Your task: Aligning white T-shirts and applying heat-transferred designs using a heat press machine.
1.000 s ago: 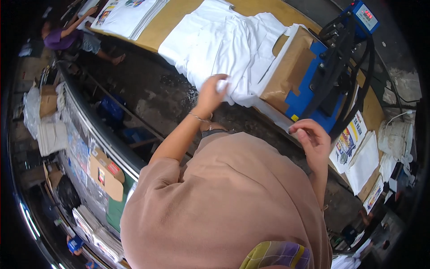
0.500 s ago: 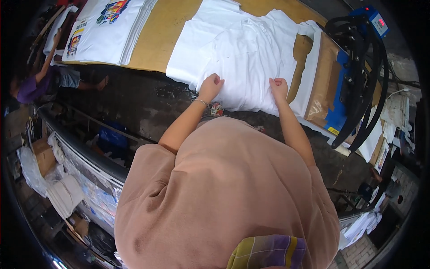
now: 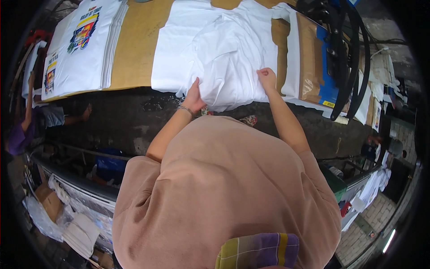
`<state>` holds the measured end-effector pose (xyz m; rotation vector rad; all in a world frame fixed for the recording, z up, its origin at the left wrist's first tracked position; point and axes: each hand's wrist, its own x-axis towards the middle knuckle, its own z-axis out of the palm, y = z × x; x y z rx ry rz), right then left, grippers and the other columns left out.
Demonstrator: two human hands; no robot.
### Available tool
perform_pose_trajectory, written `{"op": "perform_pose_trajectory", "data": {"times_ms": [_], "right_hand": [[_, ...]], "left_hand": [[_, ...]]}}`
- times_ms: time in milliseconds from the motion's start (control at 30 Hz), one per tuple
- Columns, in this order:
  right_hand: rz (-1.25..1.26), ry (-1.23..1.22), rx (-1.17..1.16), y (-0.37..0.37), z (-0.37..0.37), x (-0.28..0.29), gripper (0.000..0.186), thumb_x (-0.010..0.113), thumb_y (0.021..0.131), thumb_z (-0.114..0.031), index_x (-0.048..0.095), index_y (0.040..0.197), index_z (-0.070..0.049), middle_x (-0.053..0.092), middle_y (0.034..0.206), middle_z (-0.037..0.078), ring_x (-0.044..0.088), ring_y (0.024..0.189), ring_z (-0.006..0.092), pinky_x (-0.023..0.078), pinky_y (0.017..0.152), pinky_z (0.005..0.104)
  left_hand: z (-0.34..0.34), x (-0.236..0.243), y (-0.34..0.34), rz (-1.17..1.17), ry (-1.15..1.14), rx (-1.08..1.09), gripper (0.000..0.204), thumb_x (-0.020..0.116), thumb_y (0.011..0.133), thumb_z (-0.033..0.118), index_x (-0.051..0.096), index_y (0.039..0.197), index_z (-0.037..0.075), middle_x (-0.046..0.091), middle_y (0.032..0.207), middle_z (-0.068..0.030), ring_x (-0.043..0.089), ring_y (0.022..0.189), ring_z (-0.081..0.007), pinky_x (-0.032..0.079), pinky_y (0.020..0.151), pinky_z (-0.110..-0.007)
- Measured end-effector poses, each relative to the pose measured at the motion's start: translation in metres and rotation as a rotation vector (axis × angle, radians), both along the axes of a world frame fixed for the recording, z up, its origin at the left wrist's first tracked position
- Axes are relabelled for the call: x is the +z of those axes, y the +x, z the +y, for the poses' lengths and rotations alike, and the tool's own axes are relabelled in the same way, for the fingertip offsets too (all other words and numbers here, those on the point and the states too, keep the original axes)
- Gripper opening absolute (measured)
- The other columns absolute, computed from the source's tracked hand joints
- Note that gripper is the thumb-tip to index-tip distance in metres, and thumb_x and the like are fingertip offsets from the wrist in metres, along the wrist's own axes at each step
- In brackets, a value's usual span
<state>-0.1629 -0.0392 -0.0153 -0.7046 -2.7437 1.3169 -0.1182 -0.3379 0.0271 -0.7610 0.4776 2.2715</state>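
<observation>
Half a second before this moment your hands were already on the white shirt point(image 3: 233, 62), and a second before it your right hand point(image 3: 267, 79) was still off at 3 o'clock near the cardboard sheet point(image 3: 309, 58); by now both had settled at the garment's near hem, so the work looked to have passed from reaching to handling the cloth itself. Your left hand point(image 3: 194, 95) lay at 6 o'clock of the shirt, fingers pressed into the fabric, seemingly pinching a fold. Your right hand sat at the shirt's 4 o'clock corner, curled narrow on the edge; whether it truly gripped cloth, you could not tell. The shirt lay on the brown table point(image 3: 134, 45), atop other white cloth, with a stack of printed shirts point(image 3: 80, 45) well apart at 9 o'clock. Your own shoulders hid the table's near edge, and the dark press frame point(image 3: 345, 54) at 3 o'clock was cut off above.
</observation>
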Motion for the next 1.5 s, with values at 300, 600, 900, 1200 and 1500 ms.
{"op": "perform_pose_trajectory", "data": {"times_ms": [300, 600, 900, 1200, 1500], "right_hand": [[0.11, -0.66, -0.19, 0.024, -0.018, 0.026, 0.02, 0.06, 0.08, -0.018, 0.056, 0.09, -0.001, 0.06, 0.082, 0.008, 0.056, 0.069, 0.0181, 0.043, 0.059, 0.0273], [-0.317, -0.647, 0.034, 0.017, -0.03, 0.037, 0.026, 0.065, 0.081, -0.025, 0.058, 0.093, -0.003, 0.058, 0.08, 0.003, 0.048, 0.064, 0.0097, 0.038, 0.059, 0.0229], [-0.115, -0.752, -0.108, 0.01, -0.011, 0.034, 0.022, 0.064, 0.08, -0.023, 0.063, 0.085, -0.002, 0.057, 0.075, 0.0, 0.05, 0.069, 0.0086, 0.04, 0.057, 0.0215], [0.004, -0.405, 0.084, 0.01, -0.013, 0.018, 0.016, 0.061, 0.084, -0.024, 0.063, 0.086, -0.008, 0.052, 0.069, -0.004, 0.045, 0.064, 0.0059, 0.035, 0.056, 0.0206], [-0.068, -1.413, -0.24, 0.025, 0.009, 0.019, 0.027, 0.056, 0.088, -0.02, 0.052, 0.111, -0.006, 0.06, 0.104, 0.004, 0.056, 0.099, 0.0127, 0.046, 0.081, 0.0226]], "left_hand": [[-0.134, 0.0, -0.036, 0.317, -0.146, 0.189, 0.06, 0.04, 0.092, 0.047, 0.039, 0.128, -0.001, 0.048, 0.128, -0.0162, 0.046, 0.118, -0.0277, 0.035, 0.101, -0.043], [-0.112, -0.042, -0.007, -0.035, 0.006, -0.001, 0.066, 0.047, 0.089, 0.047, 0.037, 0.128, -0.005, 0.048, 0.127, -0.0171, 0.05, 0.114, -0.0292, 0.038, 0.098, -0.044], [-0.155, -0.052, -0.018, 0.088, -0.389, 0.275, 0.031, 0.053, 0.091, 0.018, 0.05, 0.113, -0.003, 0.06, 0.107, -0.011, 0.058, 0.097, -0.0199, 0.047, 0.088, -0.031], [-0.119, -0.053, 0.007, -0.023, -0.175, 0.118, 0.047, 0.037, 0.096, 0.034, 0.04, 0.126, -0.002, 0.05, 0.126, -0.0158, 0.052, 0.112, -0.0259, 0.04, 0.098, -0.039], [-0.123, -0.049, -0.01, 0.341, -0.436, 0.248, 0.035, 0.053, 0.09, 0.019, 0.049, 0.118, -0.002, 0.058, 0.113, -0.0081, 0.057, 0.1, -0.0165, 0.046, 0.087, -0.031]]}}
